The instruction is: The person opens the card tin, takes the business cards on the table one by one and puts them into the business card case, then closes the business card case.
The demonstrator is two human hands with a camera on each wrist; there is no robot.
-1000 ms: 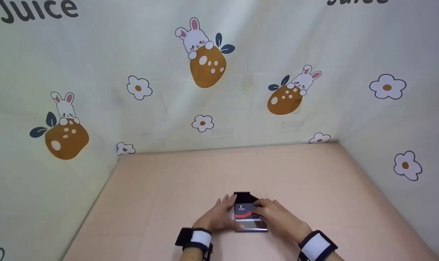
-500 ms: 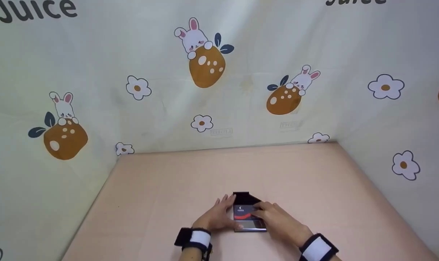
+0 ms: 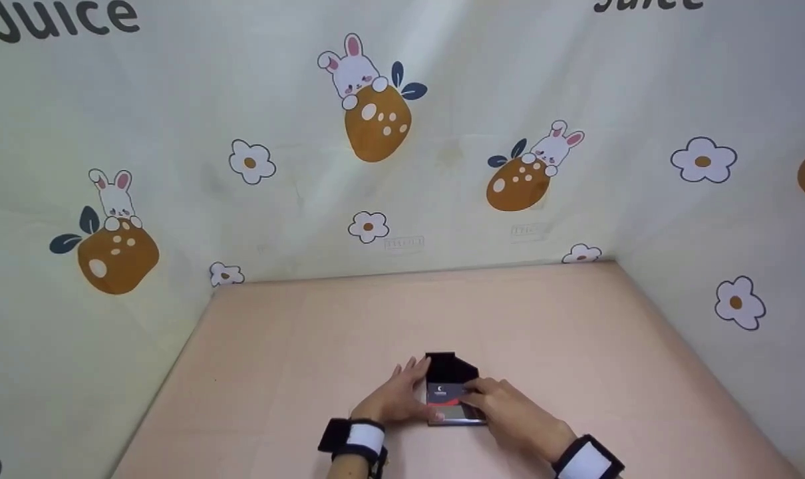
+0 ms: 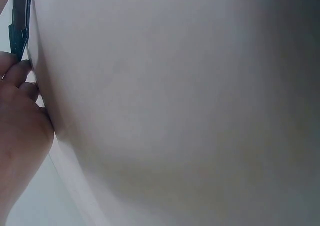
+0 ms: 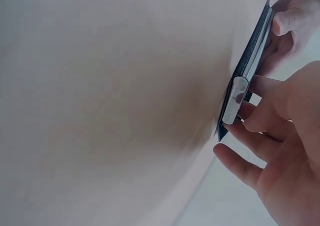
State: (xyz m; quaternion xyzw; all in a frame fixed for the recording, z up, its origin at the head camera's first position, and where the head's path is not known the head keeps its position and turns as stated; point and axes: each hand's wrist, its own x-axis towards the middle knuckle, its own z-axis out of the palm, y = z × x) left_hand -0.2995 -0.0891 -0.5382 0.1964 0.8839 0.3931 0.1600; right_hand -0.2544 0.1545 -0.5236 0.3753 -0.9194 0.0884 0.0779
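A card case (image 3: 461,414) with a shiny metal body lies on the table, its black flap (image 3: 448,367) folded open on the far side. A dark card (image 3: 444,394) with a red stripe sits partly inside it. My left hand (image 3: 396,398) holds the case from the left, thumb on the near end and fingertips by the flap. From the right, my right hand (image 3: 514,414) pinches the card's right side with thumb and forefinger. The right wrist view shows the case (image 5: 254,50) edge-on between the hands. Only a corner of the case (image 4: 21,15) shows in the left wrist view.
The table has a pale pink cover (image 3: 322,326). Behind and at both sides hangs a light curtain (image 3: 442,86) printed with rabbits, fruit and flowers. Black and white straps (image 3: 587,459) circle both wrists.
The card has slid toward me, deeper into the metal body, and more of the black flap shows. My right hand has come slightly nearer with it. The left hand stays in place.
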